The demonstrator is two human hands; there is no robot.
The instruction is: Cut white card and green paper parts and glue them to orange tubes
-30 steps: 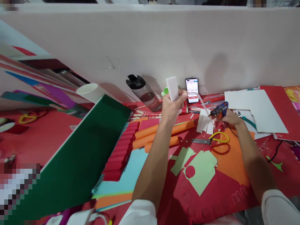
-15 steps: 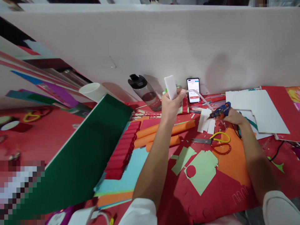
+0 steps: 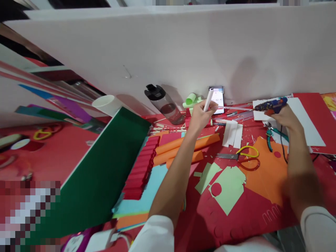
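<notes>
My left hand (image 3: 201,117) pinches a narrow white piece (image 3: 209,99), held upright with its edge toward me. In my right hand (image 3: 286,115) is a blue hot glue gun (image 3: 271,105), its nozzle pointing left toward my left hand. A pale, thin strand or stick lies between that hand and the nozzle; I cannot tell whether it touches both. White strips (image 3: 232,134) lie between and below my hands. Closer to me are scissors (image 3: 237,155) with yellow and red handles. Teal-handled pliers (image 3: 270,136) rest below the glue gun.
A phone (image 3: 217,99) leans on the white wall beside a dark bottle (image 3: 165,105). Orange paper rolls (image 3: 207,140), a red pleated sheet (image 3: 140,168) and green paper scraps (image 3: 229,190) lie on the red table. A tall green board (image 3: 97,168) stands at left; a black cord hangs under the gun.
My right hand has moved the glue gun up and to the right, away from the strips. My left hand has shifted slightly right and turned the white piece edge-on.
</notes>
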